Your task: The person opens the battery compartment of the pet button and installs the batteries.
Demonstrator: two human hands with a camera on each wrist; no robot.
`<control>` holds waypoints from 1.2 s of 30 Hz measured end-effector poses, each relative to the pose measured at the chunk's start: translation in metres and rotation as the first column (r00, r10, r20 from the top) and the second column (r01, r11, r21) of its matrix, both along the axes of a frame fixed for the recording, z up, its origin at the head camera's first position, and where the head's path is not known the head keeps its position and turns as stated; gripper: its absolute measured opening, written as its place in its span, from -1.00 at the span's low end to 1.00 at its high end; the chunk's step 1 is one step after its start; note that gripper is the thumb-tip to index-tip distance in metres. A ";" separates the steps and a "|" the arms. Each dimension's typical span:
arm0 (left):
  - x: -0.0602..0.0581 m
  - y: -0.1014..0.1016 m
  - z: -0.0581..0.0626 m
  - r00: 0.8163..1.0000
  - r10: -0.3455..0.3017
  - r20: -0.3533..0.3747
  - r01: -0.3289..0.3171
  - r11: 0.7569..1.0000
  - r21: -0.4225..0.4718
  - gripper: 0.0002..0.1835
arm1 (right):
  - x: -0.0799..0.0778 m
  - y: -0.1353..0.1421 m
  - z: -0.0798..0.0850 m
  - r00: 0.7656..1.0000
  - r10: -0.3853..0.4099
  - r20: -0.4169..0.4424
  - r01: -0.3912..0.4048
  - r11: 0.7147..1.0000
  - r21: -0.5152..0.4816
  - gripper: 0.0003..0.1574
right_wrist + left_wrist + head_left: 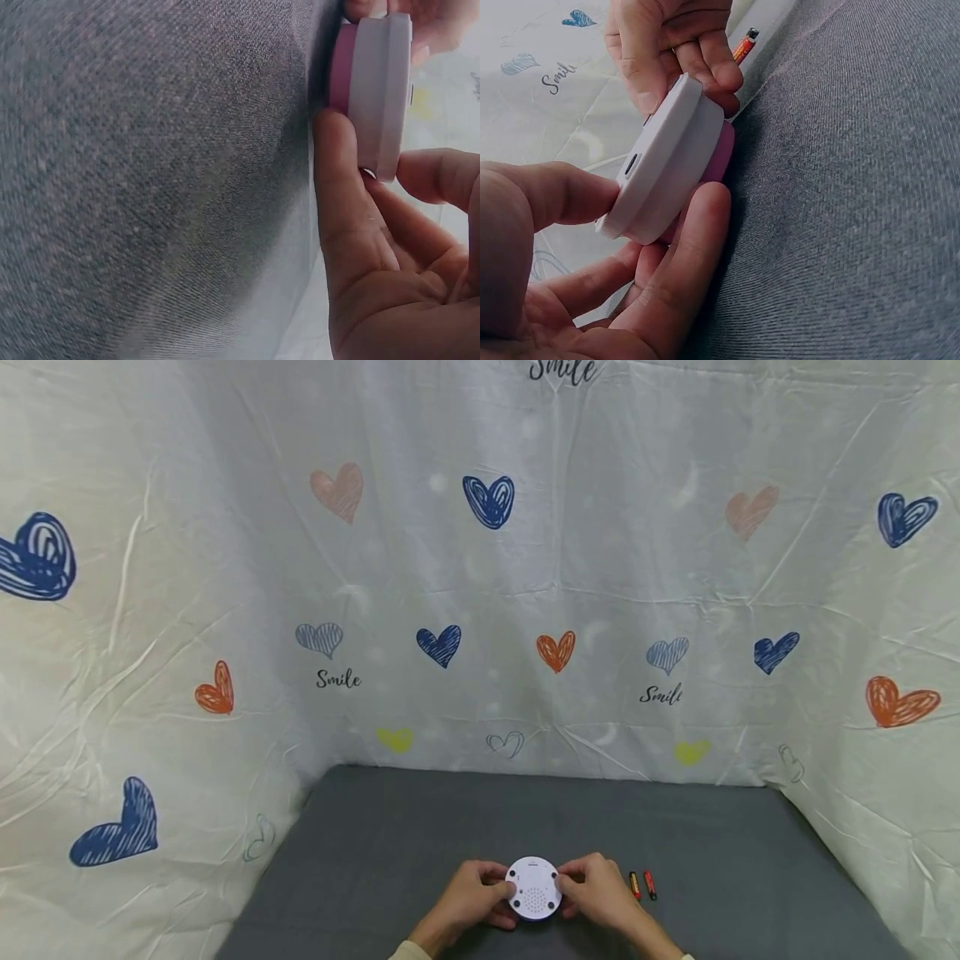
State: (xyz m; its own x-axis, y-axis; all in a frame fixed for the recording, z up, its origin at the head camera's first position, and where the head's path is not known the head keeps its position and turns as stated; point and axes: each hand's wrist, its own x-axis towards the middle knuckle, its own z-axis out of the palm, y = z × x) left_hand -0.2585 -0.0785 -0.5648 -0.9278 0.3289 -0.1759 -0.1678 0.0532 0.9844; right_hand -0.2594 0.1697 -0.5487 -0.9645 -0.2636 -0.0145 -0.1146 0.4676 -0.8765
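Note:
A round white device with a ring of small holes and dark round feet faces up between both hands, low in the head view. My left hand pinches its left edge, thumb on the top face and fingers below. At the opposite edge my right hand grips it the same way. Side on, the left wrist view shows the white casing with a small slot in its rim and a pink part underneath. The right wrist view also has the pink part, close to the grey cloth.
Two small batteries, one black and orange and one red, lie right of the right hand. A grey cloth covers the table. White curtains printed with hearts enclose the back and sides.

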 end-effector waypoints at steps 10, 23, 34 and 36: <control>0.001 0.001 -0.001 0.999 0.041 0.018 -0.041 0.999 0.003 -0.56 | -0.005 -0.014 0.022 0.911 0.110 -0.397 0.041 0.935 0.353 -0.82; 0.000 0.004 -0.004 0.997 0.071 0.027 -0.071 0.997 -0.005 -0.59 | -0.007 -0.035 0.027 0.845 0.313 -0.434 -0.076 0.873 0.482 -0.65; 0.001 0.005 0.001 0.996 0.084 0.039 -0.083 0.996 -0.023 -0.59 | -0.008 -0.041 0.029 0.855 0.333 -0.397 -0.090 0.850 0.520 -0.61; 0.002 0.006 0.002 0.996 0.085 0.030 -0.084 0.996 -0.020 -0.59 | -0.009 -0.041 0.031 0.854 0.339 -0.395 -0.089 0.843 0.530 -0.61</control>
State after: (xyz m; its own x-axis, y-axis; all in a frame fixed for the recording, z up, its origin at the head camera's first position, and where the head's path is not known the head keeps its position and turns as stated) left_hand -0.2569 -0.0727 -0.5626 -0.9462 0.2459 -0.2104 -0.2030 0.0555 0.9776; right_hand -0.2682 0.1286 -0.5182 -0.8075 -0.5429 0.2306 -0.5890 0.7214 -0.3642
